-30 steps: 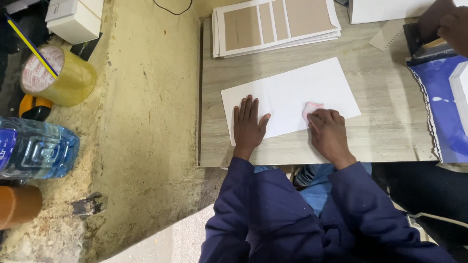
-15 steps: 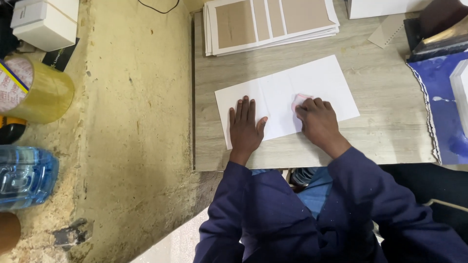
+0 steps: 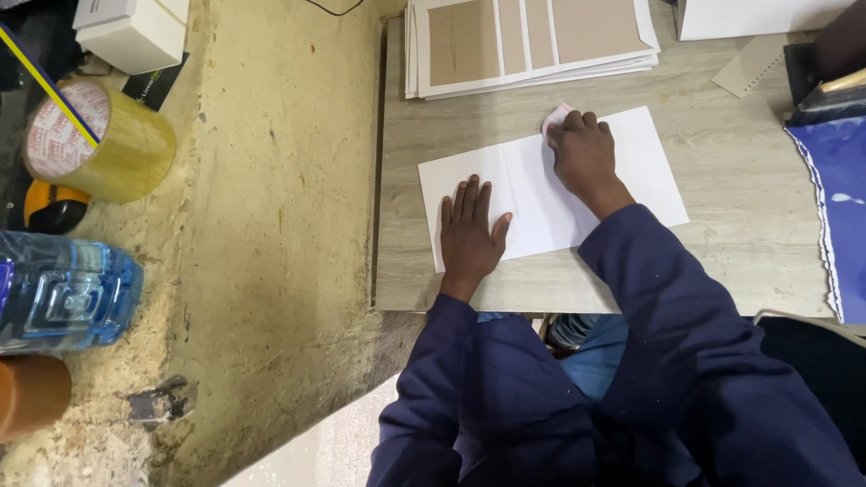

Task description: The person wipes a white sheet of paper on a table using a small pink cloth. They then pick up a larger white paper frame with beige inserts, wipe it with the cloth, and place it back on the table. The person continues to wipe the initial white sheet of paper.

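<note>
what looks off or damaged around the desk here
The blue sheet at the table's right end has a ragged, torn-looking left edge. The yellowish surface left of the table is chipped and crumbling.

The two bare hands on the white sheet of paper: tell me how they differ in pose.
The left hand lies flat, fingers spread, palm down near the lower left part of the white sheet of paper. The right hand is curled, fingers bent over a small pale pink thing at the sheet's upper edge. The left sits nearer the body, the right farther. Both rest on the same sheet, in dark blue sleeves.
</note>
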